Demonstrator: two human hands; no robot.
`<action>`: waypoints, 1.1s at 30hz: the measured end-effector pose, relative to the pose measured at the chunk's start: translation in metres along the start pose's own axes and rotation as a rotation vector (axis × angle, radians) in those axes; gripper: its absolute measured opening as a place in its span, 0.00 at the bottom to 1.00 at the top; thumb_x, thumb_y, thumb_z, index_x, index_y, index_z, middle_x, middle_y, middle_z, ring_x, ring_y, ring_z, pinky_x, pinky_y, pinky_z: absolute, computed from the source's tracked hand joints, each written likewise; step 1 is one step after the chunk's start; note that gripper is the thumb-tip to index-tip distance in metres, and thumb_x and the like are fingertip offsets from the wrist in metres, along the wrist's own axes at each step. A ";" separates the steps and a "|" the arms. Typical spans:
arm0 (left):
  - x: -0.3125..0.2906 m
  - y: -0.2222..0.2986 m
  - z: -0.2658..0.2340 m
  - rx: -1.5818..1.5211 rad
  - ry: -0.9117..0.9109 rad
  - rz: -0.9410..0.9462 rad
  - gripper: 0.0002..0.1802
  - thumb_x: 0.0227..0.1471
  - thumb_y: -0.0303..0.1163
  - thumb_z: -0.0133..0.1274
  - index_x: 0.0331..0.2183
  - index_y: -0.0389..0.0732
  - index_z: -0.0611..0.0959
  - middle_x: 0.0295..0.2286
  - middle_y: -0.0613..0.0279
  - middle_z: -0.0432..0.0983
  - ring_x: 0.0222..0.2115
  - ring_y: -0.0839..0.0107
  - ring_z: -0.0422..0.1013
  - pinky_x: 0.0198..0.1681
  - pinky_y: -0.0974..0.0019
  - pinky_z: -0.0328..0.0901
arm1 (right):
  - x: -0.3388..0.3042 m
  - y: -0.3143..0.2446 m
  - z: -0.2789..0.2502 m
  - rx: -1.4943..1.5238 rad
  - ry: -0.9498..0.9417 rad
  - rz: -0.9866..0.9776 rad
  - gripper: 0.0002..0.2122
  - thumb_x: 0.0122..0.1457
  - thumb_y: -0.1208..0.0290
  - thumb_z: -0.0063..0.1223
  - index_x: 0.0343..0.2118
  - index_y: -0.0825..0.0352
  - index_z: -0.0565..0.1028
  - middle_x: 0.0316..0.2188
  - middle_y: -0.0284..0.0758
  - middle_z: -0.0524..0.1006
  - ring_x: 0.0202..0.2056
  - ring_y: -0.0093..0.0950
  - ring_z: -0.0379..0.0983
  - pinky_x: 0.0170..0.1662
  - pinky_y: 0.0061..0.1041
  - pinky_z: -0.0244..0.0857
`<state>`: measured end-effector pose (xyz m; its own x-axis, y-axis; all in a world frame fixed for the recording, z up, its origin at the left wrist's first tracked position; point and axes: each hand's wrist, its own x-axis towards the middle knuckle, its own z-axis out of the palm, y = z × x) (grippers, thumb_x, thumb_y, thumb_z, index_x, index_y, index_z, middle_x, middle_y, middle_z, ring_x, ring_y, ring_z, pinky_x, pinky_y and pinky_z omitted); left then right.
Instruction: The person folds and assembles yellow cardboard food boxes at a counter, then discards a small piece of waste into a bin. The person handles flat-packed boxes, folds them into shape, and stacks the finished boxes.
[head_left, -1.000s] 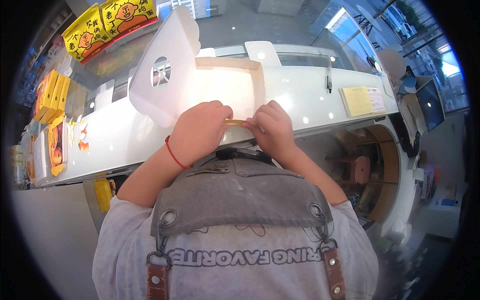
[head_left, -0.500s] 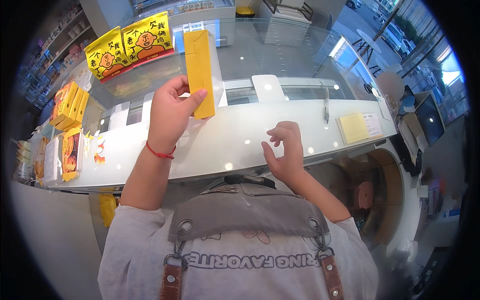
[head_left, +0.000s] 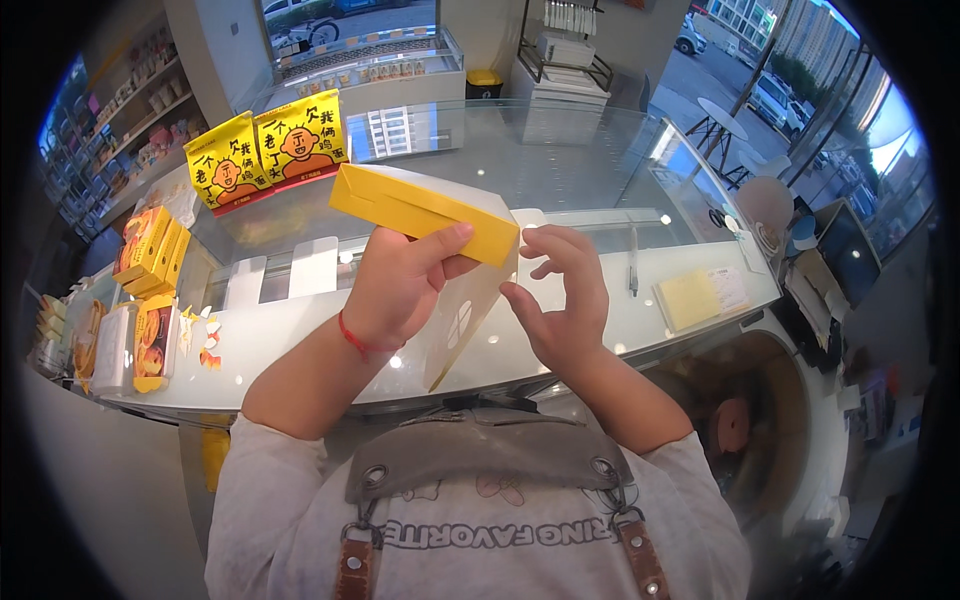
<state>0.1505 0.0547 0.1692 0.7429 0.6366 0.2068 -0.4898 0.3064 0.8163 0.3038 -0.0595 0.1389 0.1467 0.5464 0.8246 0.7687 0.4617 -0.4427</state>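
My left hand point(head_left: 395, 290) is closed around a yellow cardboard box point(head_left: 425, 212), thumb pressed on its yellow side. The box is tilted and held above the white counter point(head_left: 300, 375). From its right end a pale flap point(head_left: 462, 325) with a cut-out pattern hangs down toward the counter's front edge. Close to that end is my right hand point(head_left: 565, 300), its fingers curved and thumb apart, holding nothing. Whether its fingertips touch the box cannot be made out. The inside of the box is hidden.
Left on the counter are stacked orange-yellow boxes point(head_left: 150, 255), an upright printed box point(head_left: 155, 340) and small paper pieces point(head_left: 208, 340). Two yellow packets point(head_left: 300, 145) stand behind. A pen point(head_left: 633, 265) and yellow notepad point(head_left: 688, 298) lie right. Beyond is a glass display case point(head_left: 470, 140).
My left hand has turned the box from upright to slanting and brought it right and nearer. The pale flap now hangs open. My right hand has risen to the box's end.
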 end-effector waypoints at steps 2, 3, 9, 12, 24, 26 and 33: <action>0.003 0.004 0.006 0.036 -0.012 0.018 0.20 0.59 0.28 0.51 0.51 0.32 0.69 0.47 0.50 0.73 0.48 0.60 0.73 0.52 0.56 0.70 | 0.012 -0.001 -0.005 -0.020 0.051 -0.086 0.22 0.48 0.82 0.64 0.48 0.68 0.72 0.44 0.43 0.74 0.39 0.31 0.74 0.36 0.25 0.71; 0.004 0.006 0.008 0.060 -0.019 0.025 0.20 0.59 0.29 0.52 0.50 0.32 0.70 0.46 0.50 0.74 0.47 0.60 0.74 0.51 0.56 0.71 | 0.018 -0.001 -0.007 -0.035 0.087 -0.149 0.20 0.48 0.83 0.63 0.47 0.68 0.73 0.42 0.43 0.75 0.38 0.30 0.75 0.35 0.25 0.71; 0.012 0.007 0.015 0.155 0.016 0.130 0.17 0.58 0.31 0.55 0.45 0.30 0.75 0.41 0.50 0.78 0.38 0.62 0.78 0.45 0.62 0.74 | 0.041 -0.003 -0.016 -0.194 0.163 -0.371 0.16 0.48 0.85 0.62 0.42 0.68 0.79 0.36 0.40 0.78 0.32 0.30 0.77 0.29 0.21 0.72; 0.015 0.004 0.014 0.221 0.017 0.181 0.18 0.58 0.32 0.56 0.45 0.29 0.75 0.41 0.50 0.78 0.39 0.62 0.78 0.45 0.62 0.74 | 0.044 -0.002 -0.013 -0.249 0.114 -0.405 0.17 0.44 0.84 0.63 0.41 0.66 0.80 0.34 0.38 0.78 0.30 0.30 0.77 0.28 0.22 0.71; 0.024 -0.008 0.014 0.295 -0.009 0.297 0.22 0.61 0.37 0.52 0.49 0.30 0.73 0.42 0.50 0.76 0.43 0.61 0.76 0.45 0.60 0.75 | 0.041 0.011 -0.010 -0.294 0.067 -0.375 0.16 0.44 0.82 0.63 0.39 0.67 0.81 0.32 0.37 0.77 0.28 0.30 0.75 0.26 0.23 0.69; 0.024 -0.011 0.016 0.287 0.008 0.272 0.21 0.61 0.37 0.51 0.49 0.30 0.73 0.42 0.50 0.76 0.42 0.61 0.77 0.45 0.60 0.75 | 0.041 0.015 -0.009 -0.312 0.091 -0.377 0.17 0.40 0.80 0.63 0.38 0.67 0.81 0.32 0.36 0.77 0.28 0.31 0.75 0.26 0.24 0.68; 0.022 -0.021 0.021 0.325 0.060 0.223 0.18 0.63 0.33 0.48 0.49 0.30 0.73 0.42 0.50 0.76 0.41 0.61 0.77 0.45 0.61 0.75 | 0.038 0.020 -0.015 -0.354 0.093 -0.331 0.12 0.42 0.79 0.64 0.33 0.67 0.80 0.31 0.33 0.77 0.26 0.29 0.73 0.25 0.25 0.66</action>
<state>0.1869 0.0475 0.1679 0.6023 0.7053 0.3739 -0.4587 -0.0776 0.8852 0.3339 -0.0405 0.1668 -0.0993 0.3385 0.9357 0.9454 0.3255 -0.0175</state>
